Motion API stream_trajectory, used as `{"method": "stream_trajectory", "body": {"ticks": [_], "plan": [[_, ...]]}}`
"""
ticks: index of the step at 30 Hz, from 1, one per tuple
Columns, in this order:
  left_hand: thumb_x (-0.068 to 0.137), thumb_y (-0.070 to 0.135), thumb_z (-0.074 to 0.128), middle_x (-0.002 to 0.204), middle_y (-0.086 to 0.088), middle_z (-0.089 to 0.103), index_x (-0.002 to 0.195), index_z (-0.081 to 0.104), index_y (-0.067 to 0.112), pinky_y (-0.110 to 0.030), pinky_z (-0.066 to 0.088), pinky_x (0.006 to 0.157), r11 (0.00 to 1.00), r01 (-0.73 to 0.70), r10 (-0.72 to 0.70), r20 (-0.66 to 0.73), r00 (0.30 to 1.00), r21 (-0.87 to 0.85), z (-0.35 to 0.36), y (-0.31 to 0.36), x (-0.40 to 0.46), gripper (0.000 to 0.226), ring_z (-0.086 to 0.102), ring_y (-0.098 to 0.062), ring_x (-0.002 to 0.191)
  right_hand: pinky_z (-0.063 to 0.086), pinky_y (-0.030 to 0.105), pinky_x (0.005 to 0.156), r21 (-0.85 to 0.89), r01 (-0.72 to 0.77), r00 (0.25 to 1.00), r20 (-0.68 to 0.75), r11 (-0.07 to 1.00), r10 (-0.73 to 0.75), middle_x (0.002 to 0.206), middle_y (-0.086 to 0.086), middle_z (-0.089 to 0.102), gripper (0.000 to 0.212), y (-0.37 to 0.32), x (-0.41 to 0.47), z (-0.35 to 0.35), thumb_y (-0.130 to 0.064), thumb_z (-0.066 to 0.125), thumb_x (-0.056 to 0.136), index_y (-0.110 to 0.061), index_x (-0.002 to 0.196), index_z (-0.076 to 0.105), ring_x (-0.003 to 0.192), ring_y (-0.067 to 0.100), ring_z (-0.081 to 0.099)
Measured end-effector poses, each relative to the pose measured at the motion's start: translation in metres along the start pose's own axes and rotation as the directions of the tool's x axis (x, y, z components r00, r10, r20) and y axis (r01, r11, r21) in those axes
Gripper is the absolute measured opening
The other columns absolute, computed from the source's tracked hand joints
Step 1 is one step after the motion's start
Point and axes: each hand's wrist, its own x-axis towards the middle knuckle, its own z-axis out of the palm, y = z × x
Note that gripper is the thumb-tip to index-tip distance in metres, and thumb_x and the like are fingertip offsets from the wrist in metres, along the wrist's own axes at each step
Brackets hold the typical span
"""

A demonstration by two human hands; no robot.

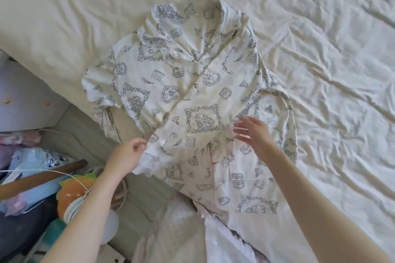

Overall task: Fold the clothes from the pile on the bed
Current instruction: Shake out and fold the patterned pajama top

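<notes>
Right hand [252, 134] blurred over printed shirt [192, 83]

Legible text, labels, brands, numbers: none. Printed garment [192, 100]: outline drawings only, no lettering made out. Blue-and-white packet [49, 161], near left: markings too blurred to be read.

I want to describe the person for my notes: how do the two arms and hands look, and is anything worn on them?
Both arms are bare as far as the view shows: no sleeves, gloves, watch or bracelet. The left hand and right hand show no rings that I can make out, though the right hand's fingers are motion-blurred. Nails cannot be judged.
</notes>
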Motion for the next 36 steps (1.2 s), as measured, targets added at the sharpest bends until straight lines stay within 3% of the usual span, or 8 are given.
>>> {"method": "stream_trajectory", "body": {"ticks": [7,10,12,20,22,26,31,36], "plan": [[0.098,0.016,0.042,0.127,-0.003,0.053,0.126,0.055,0.016,-0.028,0.043,0.092,0.924,-0.381,0.378,-0.184,0.907,0.020,0.000,0.122,0.041,0.031,0.054,-0.013,0.105,0.047,0.025,0.064,0.466,-0.042,0.986,-0.121,0.884,0.111,0.068,0.001,0.048,0.023,-0.054,0.037,-0.030,-0.015,0.044,0.097,-0.012,0.075,0.048,0.054,0.011,0.051],[0.098,0.015,0.041,0.127,-0.003,0.055,0.123,0.058,0.015,-0.025,0.039,0.091,0.842,-0.536,0.534,-0.238,0.812,0.062,0.006,0.190,0.065,0.030,0.052,-0.017,0.113,0.050,0.031,0.089,0.678,-0.084,0.983,-0.064,0.730,0.173,0.107,0.005,0.063,0.024,-0.073,0.051,-0.036,-0.024,0.046,0.099,-0.007,0.114,0.055,0.103,0.016,0.063],[0.098,0.014,0.041,0.128,-0.003,0.056,0.123,0.059,0.014,-0.025,0.037,0.092,0.808,-0.583,0.581,-0.273,0.767,0.084,0.009,0.230,0.083,0.031,0.050,-0.018,0.117,0.051,0.033,0.084,0.753,-0.099,0.978,-0.045,0.650,0.202,0.104,0.007,0.064,0.018,-0.082,0.058,-0.036,-0.018,0.051,0.096,-0.005,0.107,0.056,0.100,0.020,0.062],[0.093,0.040,0.049,0.092,-0.003,0.062,0.100,0.062,0.015,-0.032,0.042,0.074,0.878,-0.475,0.461,-0.348,0.816,0.050,0.010,0.327,0.148,0.029,0.057,-0.023,0.090,0.050,0.029,0.074,0.794,-0.131,0.956,-0.057,0.594,0.287,0.059,0.004,0.058,0.020,-0.082,0.074,-0.054,-0.016,0.045,0.100,-0.010,0.081,0.049,0.057,0.015,0.061],[0.092,0.037,0.052,0.068,0.000,0.056,0.074,0.059,0.015,-0.028,0.036,0.063,0.895,-0.430,0.373,-0.327,0.868,-0.120,0.008,0.341,0.160,0.029,0.052,-0.018,0.069,0.040,0.023,0.055,0.841,-0.179,0.943,-0.002,0.510,0.334,0.035,-0.003,0.042,0.033,-0.083,0.080,-0.064,-0.017,0.045,0.100,-0.014,0.067,0.042,0.030,0.010,0.044],[0.093,0.025,0.056,0.063,0.006,0.048,0.066,0.052,0.018,-0.022,0.036,0.062,0.799,-0.424,0.296,-0.334,0.895,-0.427,-0.006,0.368,0.176,0.028,0.045,-0.008,0.063,0.035,0.019,0.050,0.918,-0.065,0.944,-0.071,0.392,0.322,0.033,-0.005,0.035,0.035,-0.085,0.092,-0.078,-0.014,0.047,0.098,-0.015,0.063,0.041,0.043,0.009,0.035],[0.090,0.030,0.060,0.101,0.002,0.065,0.094,0.061,0.018,-0.022,0.044,0.085,0.861,-0.423,0.363,-0.242,0.900,-0.282,-0.001,0.372,0.190,0.012,0.057,-0.013,0.093,0.056,0.032,0.073,0.767,0.006,0.966,-0.171,0.641,0.195,0.090,0.007,0.069,0.021,-0.075,0.090,-0.059,-0.027,0.058,0.094,-0.008,0.102,0.058,0.077,0.019,0.066],[0.088,0.029,0.065,0.064,0.006,0.048,0.073,0.054,0.017,-0.012,0.035,0.052,0.896,-0.439,0.409,-0.253,0.876,-0.071,-0.001,0.352,0.195,0.021,0.044,-0.008,0.059,0.050,0.023,0.051,0.463,-0.036,0.957,-0.240,0.886,0.165,0.063,0.003,0.056,0.021,-0.070,0.086,-0.056,-0.013,0.062,0.090,-0.013,0.071,0.053,0.053,0.014,0.053]]}}
